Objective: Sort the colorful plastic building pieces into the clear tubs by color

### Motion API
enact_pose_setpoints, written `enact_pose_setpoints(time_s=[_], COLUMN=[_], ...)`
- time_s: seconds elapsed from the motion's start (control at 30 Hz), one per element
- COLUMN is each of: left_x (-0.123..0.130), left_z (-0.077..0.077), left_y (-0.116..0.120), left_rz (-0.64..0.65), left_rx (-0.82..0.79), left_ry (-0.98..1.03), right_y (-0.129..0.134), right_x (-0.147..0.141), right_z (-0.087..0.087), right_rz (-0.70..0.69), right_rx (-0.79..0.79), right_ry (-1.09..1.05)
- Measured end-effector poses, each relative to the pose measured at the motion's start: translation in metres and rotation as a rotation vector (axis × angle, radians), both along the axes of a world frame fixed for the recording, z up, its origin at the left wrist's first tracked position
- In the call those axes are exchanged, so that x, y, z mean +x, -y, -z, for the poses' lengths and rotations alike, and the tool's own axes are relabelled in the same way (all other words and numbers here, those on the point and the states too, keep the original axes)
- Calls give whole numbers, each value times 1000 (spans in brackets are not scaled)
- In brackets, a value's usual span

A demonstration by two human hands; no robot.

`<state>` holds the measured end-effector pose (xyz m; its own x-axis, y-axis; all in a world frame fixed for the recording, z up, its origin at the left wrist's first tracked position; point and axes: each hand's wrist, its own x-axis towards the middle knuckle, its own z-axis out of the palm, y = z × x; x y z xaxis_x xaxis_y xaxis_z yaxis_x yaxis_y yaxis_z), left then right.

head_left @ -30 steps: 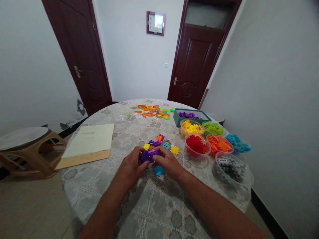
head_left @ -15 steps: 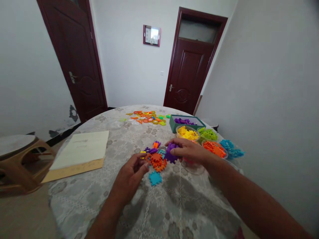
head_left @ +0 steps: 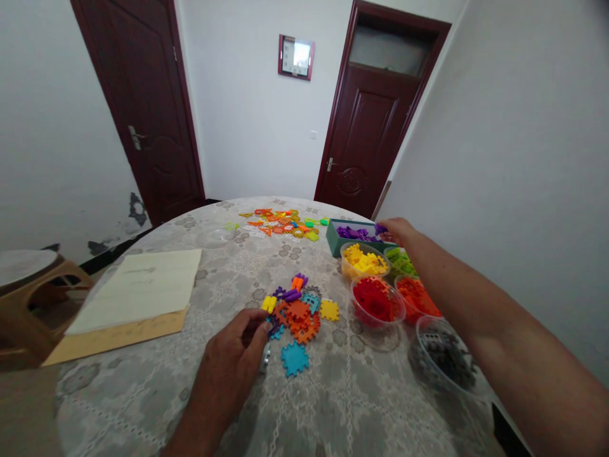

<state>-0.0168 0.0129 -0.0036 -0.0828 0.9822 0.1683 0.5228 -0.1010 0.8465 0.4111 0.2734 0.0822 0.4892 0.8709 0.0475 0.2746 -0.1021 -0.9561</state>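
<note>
My right hand (head_left: 398, 231) is at the right end of a green box (head_left: 334, 244) of purple pieces, its fingers closed on purple toothed pieces (head_left: 381, 229) above the rim. My left hand (head_left: 238, 339) rests at the near left of a small pile, fingers curled, thumb and fingertips a little apart beside a dark purple piece (head_left: 273, 326). In the pile are orange gear-edged pieces (head_left: 301, 317), a yellow connector (head_left: 269, 304) and purple-and-orange ones. A blue toothed square (head_left: 295, 359) lies in front, a yellow toothed square (head_left: 329, 310) to the right.
Clear tubs hold yellow (head_left: 364, 260), red (head_left: 377, 299), orange (head_left: 417, 297), green (head_left: 400, 261) and dark grey pieces (head_left: 447, 355) along the right. Mixed pieces (head_left: 285, 223) lie at the back. A paper sheet on a brown folder (head_left: 137, 292) is at left.
My right hand has carried the purple pieces from beside the pile to the green box. My left hand has shifted slightly left and down. The yellow square and red tub now show.
</note>
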Motion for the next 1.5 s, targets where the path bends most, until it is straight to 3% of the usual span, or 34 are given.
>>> enact_pose_setpoints(time_s=[0.13,0.27,0.4,0.53,0.63,0.77,0.9,1.0,1.23,1.5], left_x=[-2,-3,-4,-7,-8,-9,-9,-10,-14,-9], left_z=[-2,-5,-6,-7,-5,-3,-6,-8,1,15], left_y=[-1,0,2,4,5,8,15,17,7,-2], left_rz=[-16,-36,-46,-44,-44,-44,-31,-34,-30,99], left_rx=[-9,-4,20,58,86,102,115,110,45,40], left_ry=[-3,-19,-23,-51,-82,-176,-313,-357,-420,-399], right_y=[-7,1,31,89,139,185,203,209,220,211], right_x=[0,-23,-73,-133,-171,-202,-211,-210,-210,-206], right_z=[4,3,-3,-3,18,69,113,128,130,136], right_rz=[91,51,-164,-529,-742,-852,-819,-773,-859,-724], right_rx=[22,62,134,169,220,230,135,133,267,259], right_ry=[6,17,83,321,428,663,851,896,750,589])
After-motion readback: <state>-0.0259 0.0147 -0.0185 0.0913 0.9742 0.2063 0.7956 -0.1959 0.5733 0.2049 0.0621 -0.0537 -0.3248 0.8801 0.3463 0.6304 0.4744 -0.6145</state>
